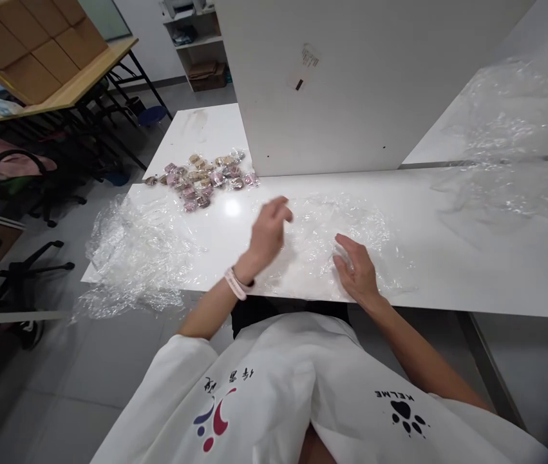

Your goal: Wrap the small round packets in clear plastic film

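The left hand has a half-curled grip, fingertips slightly apart, nothing visible in it; the right hand's grip is wider, thumb and fingers parted, also empty. Both are over clear film spread on the white tabletop; contact is hard to tell. Crumpled plastic lies left, wrapped packets beyond it, near an upright panel.

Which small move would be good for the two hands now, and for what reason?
Perhaps lower both hands, left and right, and smooth the clear plastic film outward: it lies wrinkled on the white table between them, and neither hand seems to grip anything.
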The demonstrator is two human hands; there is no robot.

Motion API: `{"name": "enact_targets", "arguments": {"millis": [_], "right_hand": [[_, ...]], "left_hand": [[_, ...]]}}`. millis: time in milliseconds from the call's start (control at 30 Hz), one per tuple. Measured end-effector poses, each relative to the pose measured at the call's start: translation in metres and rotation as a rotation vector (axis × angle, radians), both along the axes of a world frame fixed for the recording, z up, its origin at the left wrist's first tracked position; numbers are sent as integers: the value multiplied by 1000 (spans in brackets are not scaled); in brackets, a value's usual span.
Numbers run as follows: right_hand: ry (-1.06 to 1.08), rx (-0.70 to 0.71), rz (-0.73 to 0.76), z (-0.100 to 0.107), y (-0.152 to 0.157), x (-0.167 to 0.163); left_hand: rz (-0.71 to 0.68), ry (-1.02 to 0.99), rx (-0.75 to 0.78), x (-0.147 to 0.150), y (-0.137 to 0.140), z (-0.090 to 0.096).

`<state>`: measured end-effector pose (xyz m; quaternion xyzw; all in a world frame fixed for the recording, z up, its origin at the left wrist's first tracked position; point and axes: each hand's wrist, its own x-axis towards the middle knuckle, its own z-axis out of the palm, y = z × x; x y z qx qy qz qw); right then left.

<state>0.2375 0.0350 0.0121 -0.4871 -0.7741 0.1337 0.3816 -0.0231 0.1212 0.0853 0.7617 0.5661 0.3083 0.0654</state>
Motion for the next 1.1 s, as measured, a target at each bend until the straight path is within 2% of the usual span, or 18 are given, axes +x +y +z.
{"name": "enact_targets", "arguments": {"millis": [100,200,267,367,433,567,667,800,867,933,1000,1067,1100], "right_hand": [[60,5,-180,6,-2,4],[48,26,-218,10,-9,10],[29,44,-154,12,-19,16],[-50,28,42,11,-40,24],[-138,-3,146,4,-54,26],[-199,-67,214,-8,-66,24],[-151,-112,266,0,-54,21],[-94,-201,355,31,-13,15],[-41,-348,406,43,14,9],[12,-528,398,49,39,1],[35,-651,341,48,60,-6],[44,-712,306,44,76,-10],[54,-735,304,41,83,-12]], "left_hand": [[-260,44,-31,55,-52,-23],[-447,120,-147,79,-89,-47],[-505,144,-184,73,-104,-51],[-538,159,-192,44,-124,-45],[-504,167,-193,20,-137,-46],[-375,64,-172,-12,-152,-60],[-331,-60,-188,-15,-146,-59],[-195,-154,-376,-6,-110,-36],[-106,-134,-438,-3,-83,-27],[-21,-35,-437,0,-58,-23],[64,81,-334,4,-41,-24],[113,124,-117,11,-35,-26],[90,119,3,15,-36,-27]]}}
